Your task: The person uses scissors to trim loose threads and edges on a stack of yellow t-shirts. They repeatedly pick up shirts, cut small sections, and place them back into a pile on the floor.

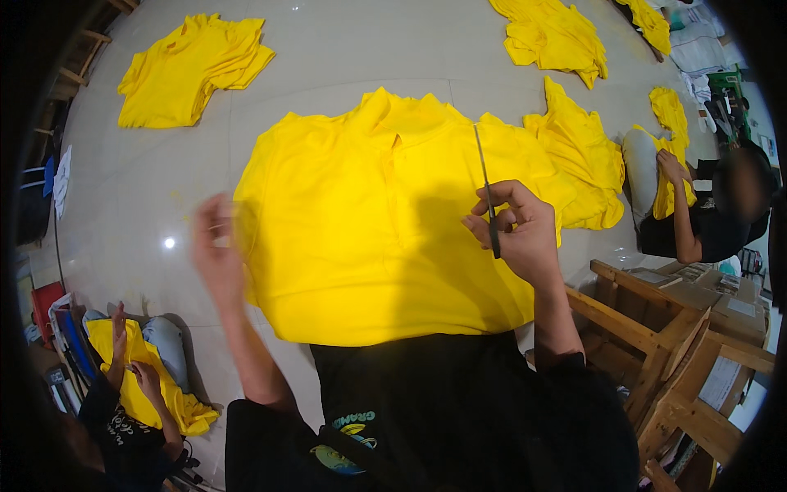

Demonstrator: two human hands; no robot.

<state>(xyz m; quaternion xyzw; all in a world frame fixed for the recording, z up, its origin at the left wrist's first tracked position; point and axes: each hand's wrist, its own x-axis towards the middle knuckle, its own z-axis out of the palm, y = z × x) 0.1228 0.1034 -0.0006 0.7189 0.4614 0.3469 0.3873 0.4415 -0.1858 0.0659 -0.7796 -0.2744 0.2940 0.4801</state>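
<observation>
A yellow polo shirt [369, 230] is spread flat over the lap and floor [139, 189], front up, so its seams can be reached. Slim scissors [488, 193] are pinched closed-fisted in the right hand [516, 230]. The left hand [215, 250] is blurred at the shirt's edge; its grip cannot be told.

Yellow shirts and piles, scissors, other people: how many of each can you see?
Yellow shirt spread in front: 1
Yellow shirt piles on the floor: 3
Yellow shirts held by other people: 2
Scissors, in the right hand: 1
Other people: 2
Total: 9
</observation>
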